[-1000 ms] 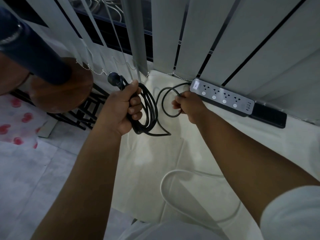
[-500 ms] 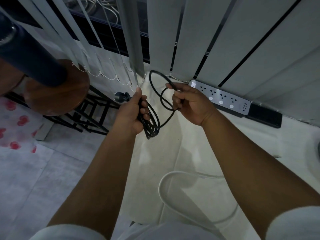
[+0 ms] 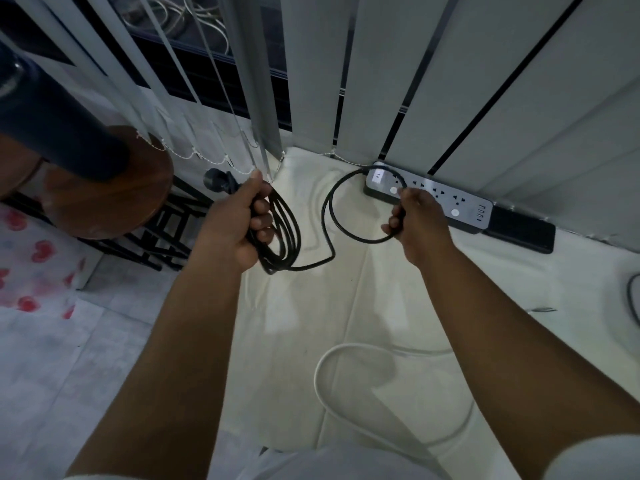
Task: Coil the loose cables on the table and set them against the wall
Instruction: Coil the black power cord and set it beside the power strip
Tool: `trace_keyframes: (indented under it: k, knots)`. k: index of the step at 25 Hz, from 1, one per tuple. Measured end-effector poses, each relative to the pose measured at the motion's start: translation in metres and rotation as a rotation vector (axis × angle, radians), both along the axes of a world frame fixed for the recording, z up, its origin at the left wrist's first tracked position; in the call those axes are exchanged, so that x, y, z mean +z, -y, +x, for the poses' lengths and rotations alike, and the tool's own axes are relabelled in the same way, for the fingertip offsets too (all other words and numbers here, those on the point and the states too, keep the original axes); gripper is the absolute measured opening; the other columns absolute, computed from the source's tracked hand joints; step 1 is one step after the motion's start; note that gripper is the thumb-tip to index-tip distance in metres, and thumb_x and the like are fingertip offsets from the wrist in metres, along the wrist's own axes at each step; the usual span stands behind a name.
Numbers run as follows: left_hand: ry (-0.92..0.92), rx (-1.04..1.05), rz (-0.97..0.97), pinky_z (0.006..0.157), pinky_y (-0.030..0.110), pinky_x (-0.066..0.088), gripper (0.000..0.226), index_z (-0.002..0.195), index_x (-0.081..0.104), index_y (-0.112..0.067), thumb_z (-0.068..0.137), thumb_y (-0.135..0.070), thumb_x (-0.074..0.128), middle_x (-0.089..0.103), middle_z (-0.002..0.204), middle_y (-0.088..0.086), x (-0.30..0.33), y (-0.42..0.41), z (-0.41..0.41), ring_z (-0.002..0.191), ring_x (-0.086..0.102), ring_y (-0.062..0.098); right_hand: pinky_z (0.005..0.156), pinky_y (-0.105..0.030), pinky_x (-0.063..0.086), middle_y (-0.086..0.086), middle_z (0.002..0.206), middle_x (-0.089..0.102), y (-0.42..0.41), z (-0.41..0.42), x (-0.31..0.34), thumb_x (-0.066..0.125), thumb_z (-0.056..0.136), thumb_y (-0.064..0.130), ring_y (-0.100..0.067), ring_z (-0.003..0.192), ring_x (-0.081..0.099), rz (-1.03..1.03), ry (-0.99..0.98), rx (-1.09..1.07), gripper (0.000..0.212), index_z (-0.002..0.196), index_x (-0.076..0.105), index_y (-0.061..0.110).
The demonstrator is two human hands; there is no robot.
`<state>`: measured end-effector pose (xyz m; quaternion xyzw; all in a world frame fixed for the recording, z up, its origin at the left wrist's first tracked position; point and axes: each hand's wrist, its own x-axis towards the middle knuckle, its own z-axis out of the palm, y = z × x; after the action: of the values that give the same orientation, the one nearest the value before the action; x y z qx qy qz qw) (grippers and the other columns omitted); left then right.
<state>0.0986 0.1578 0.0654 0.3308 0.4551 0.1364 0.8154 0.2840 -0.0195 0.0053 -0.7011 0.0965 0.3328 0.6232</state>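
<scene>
A black cable [image 3: 329, 216] runs between both hands above the white table [image 3: 298, 306]. My left hand [image 3: 235, 223] grips a bundle of several coiled loops [image 3: 287, 237], and the cable's black plug [image 3: 218, 180] sticks out behind the thumb. My right hand [image 3: 415, 220] pinches a fresh open loop of the same cable, held apart from the bundle. That cable leads to the grey power strip [image 3: 436, 199] lying against the wall of vertical blinds. A loose white cable [image 3: 325, 362] curves on the table near me, partly hidden under my right forearm.
A black flat box [image 3: 519, 233] lies right of the power strip by the wall. A round wooden stool [image 3: 114, 202] and a dark pole [image 3: 55, 126] stand left of the table over the floor. Another dark cable [image 3: 632, 299] shows at the right edge.
My hands have moved apart. The right hand carried its loop down and right toward the power strip, while the left hand kept hold of the coiled bundle.
</scene>
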Motion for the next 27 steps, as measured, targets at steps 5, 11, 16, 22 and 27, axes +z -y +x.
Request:
trace_keyframes:
  k: [5, 11, 16, 22, 27]
  knots:
    - [0.121, -0.124, 0.017, 0.035, 0.017, 0.029, 0.029, 0.077, 0.058, -0.019, 0.092, -0.044, 0.058, 0.043, 0.049, -0.011, 0.031, -0.004, -0.015, 0.035, 0.033, 0.002, 0.11, -0.028, 0.031, -0.016, 0.133, 0.057, 0.01, -0.032, -0.004, 0.063, 0.092, 0.019, -0.03, 0.126, 0.049, -0.471, 0.819, 0.418, 0.047, 0.135, 0.053, 0.005]
    - [0.174, -0.108, 0.05, 0.035, 0.016, 0.028, 0.031, 0.076, 0.057, -0.019, 0.096, -0.043, 0.052, 0.042, 0.048, -0.011, 0.06, 0.002, -0.008, 0.035, 0.032, 0.002, 0.105, -0.04, 0.04, -0.008, 0.107, 0.071, 0.007, -0.09, 0.003, 0.052, 0.086, 0.018, -0.026, 0.129, 0.049, -0.053, 0.832, 1.247, 0.025, 0.1, 0.071, 0.011]
    - [0.235, -0.223, 0.132, 0.036, 0.015, 0.027, 0.029, 0.078, 0.058, -0.02, 0.095, -0.043, 0.05, 0.04, 0.047, -0.01, 0.081, -0.007, -0.032, 0.034, 0.031, 0.003, 0.107, -0.046, 0.038, 0.005, 0.149, 0.049, 0.022, -0.049, -0.005, 0.046, 0.096, 0.016, -0.025, 0.15, 0.02, -0.509, 1.129, 1.445, 0.028, 0.118, 0.064, 0.017]
    - [0.321, -0.322, 0.177, 0.035, 0.013, 0.021, 0.032, 0.081, 0.053, -0.022, 0.095, -0.047, 0.039, 0.039, 0.044, -0.012, 0.105, -0.006, -0.046, 0.029, 0.033, 0.003, 0.103, -0.045, 0.039, 0.01, 0.144, 0.052, -0.01, -0.014, 0.009, 0.036, 0.105, 0.031, -0.024, 0.152, 0.013, -0.67, 1.417, 1.699, 0.029, 0.123, 0.057, 0.026]
    - [0.406, -0.388, 0.233, 0.033, 0.012, 0.027, 0.031, 0.084, 0.055, -0.024, 0.093, -0.05, 0.04, 0.043, 0.045, -0.012, 0.119, -0.014, -0.057, 0.03, 0.036, 0.002, 0.095, -0.038, 0.042, 0.002, 0.123, 0.066, -0.029, 0.012, 0.026, 0.042, 0.102, 0.039, -0.027, 0.138, 0.042, -0.707, 1.36, 1.698, 0.028, 0.111, 0.065, 0.024]
